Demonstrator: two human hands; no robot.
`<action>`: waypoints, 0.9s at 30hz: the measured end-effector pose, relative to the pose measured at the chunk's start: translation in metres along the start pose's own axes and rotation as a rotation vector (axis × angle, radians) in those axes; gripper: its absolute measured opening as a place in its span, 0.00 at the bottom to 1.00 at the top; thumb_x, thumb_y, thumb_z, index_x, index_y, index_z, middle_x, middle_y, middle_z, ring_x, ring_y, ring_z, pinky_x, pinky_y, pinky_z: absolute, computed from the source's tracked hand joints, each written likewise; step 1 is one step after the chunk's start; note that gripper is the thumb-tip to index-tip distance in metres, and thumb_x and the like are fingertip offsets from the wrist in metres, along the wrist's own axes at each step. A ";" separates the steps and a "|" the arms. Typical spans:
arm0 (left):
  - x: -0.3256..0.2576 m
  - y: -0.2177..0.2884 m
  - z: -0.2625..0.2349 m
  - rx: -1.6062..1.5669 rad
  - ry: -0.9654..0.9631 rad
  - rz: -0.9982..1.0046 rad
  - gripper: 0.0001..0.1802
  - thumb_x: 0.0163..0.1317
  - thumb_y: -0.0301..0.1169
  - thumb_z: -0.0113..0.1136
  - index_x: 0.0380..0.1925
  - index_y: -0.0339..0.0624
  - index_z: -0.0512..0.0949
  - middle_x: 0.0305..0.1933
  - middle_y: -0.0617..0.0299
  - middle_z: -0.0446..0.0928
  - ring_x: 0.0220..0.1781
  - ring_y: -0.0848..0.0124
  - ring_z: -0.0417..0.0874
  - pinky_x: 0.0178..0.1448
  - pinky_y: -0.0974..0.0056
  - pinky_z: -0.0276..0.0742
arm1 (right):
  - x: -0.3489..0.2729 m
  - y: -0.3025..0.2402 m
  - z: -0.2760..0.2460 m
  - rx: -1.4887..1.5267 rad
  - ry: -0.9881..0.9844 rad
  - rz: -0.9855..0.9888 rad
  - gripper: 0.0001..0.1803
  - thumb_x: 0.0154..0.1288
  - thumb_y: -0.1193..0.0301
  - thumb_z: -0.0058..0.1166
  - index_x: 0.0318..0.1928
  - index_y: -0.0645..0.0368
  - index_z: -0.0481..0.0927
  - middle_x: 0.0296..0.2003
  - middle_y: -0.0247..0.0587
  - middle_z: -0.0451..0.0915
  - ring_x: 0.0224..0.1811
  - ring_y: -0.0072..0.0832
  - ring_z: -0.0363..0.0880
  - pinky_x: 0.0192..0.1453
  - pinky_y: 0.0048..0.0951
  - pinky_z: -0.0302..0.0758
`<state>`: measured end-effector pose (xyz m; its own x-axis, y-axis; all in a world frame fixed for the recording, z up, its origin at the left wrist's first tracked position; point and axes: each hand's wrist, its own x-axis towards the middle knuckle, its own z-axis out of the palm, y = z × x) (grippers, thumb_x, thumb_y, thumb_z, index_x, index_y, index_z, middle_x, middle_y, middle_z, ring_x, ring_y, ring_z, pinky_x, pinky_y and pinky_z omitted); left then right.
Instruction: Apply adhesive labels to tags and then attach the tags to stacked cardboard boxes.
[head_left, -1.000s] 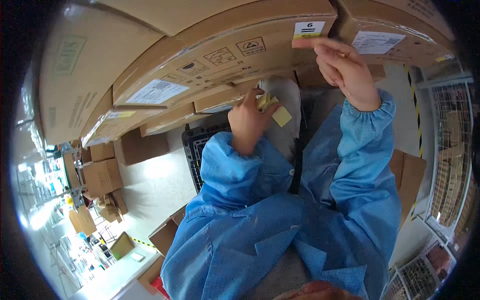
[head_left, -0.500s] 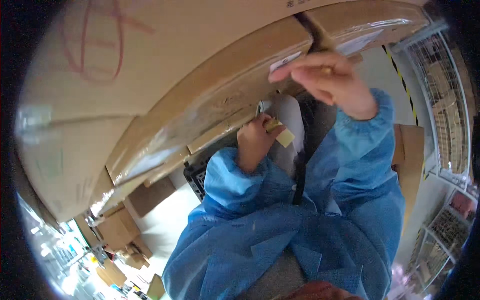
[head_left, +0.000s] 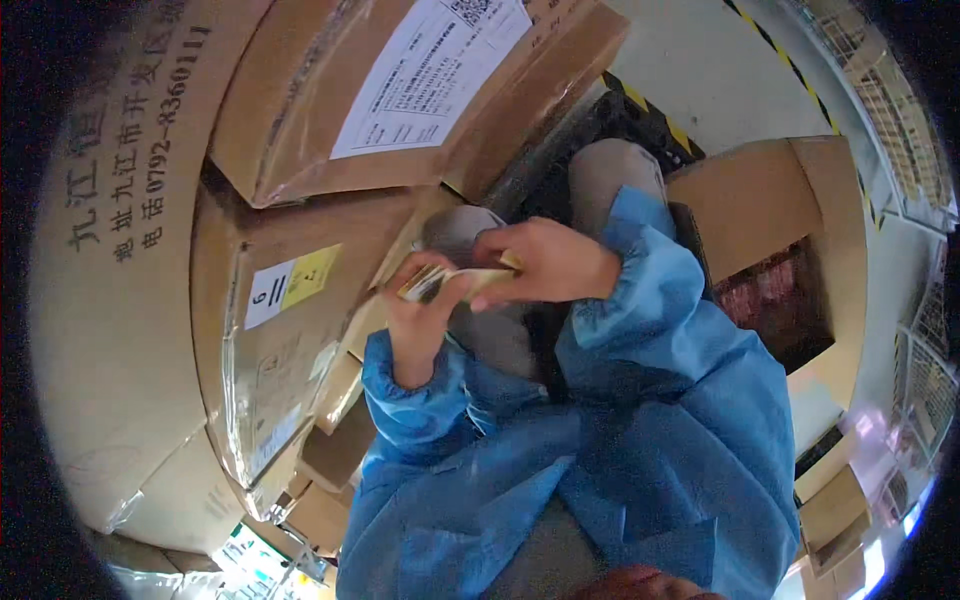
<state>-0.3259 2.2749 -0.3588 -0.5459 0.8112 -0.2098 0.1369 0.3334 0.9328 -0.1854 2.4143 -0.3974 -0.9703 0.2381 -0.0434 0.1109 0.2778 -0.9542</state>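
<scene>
My left hand (head_left: 413,322) is closed around a small stack of yellow paper labels (head_left: 424,283). Thumb and fingers of my right hand (head_left: 552,262) pinch the far end of a pale yellow strip that stretches between both hands. Both hands are over my knees, in blue elastic-cuffed sleeves. Just left of them, a taped cardboard box (head_left: 300,345) carries a half-white, half-yellow label (head_left: 292,284). Above it rests another carton (head_left: 285,130) with a large white printed sheet (head_left: 430,75).
A large carton (head_left: 130,330) fills the left side. To my right stands an open cardboard box (head_left: 745,205) with reddish contents in it. Yellow-black floor tape (head_left: 640,100) and wire mesh racks (head_left: 890,110) lie beyond.
My right hand has come down from the upper carton to meet the left hand and now pinches the yellow strip. The view has swung, bringing the labelled boxes into sight.
</scene>
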 end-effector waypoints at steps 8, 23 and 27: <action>-0.002 0.005 0.047 -0.543 0.126 -0.150 0.10 0.63 0.33 0.56 0.39 0.39 0.76 0.27 0.65 0.75 0.23 0.78 0.72 0.24 0.73 0.65 | -0.024 0.017 -0.029 0.414 0.007 0.001 0.09 0.67 0.67 0.55 0.37 0.60 0.77 0.30 0.30 0.77 0.31 0.17 0.73 0.32 0.23 0.69; -0.020 -0.011 0.083 -0.730 0.061 -0.164 0.18 0.72 0.36 0.46 0.49 0.30 0.72 0.43 0.49 0.80 0.37 0.64 0.83 0.41 0.63 0.82 | -0.046 0.039 -0.032 0.615 0.096 0.209 0.13 0.70 0.63 0.49 0.45 0.58 0.77 0.29 0.31 0.78 0.21 0.12 0.66 0.22 0.16 0.60; -0.023 -0.015 0.087 -0.797 0.035 -0.133 0.15 0.68 0.32 0.53 0.46 0.28 0.74 0.43 0.47 0.80 0.38 0.64 0.84 0.45 0.63 0.83 | -0.048 0.033 -0.030 0.581 0.122 0.189 0.13 0.71 0.64 0.48 0.49 0.59 0.76 0.30 0.30 0.77 0.24 0.10 0.66 0.25 0.15 0.60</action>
<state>-0.2437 2.2933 -0.3937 -0.5436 0.7690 -0.3363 -0.5542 -0.0279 0.8319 -0.1283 2.4396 -0.4175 -0.9100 0.3477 -0.2258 0.1096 -0.3234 -0.9399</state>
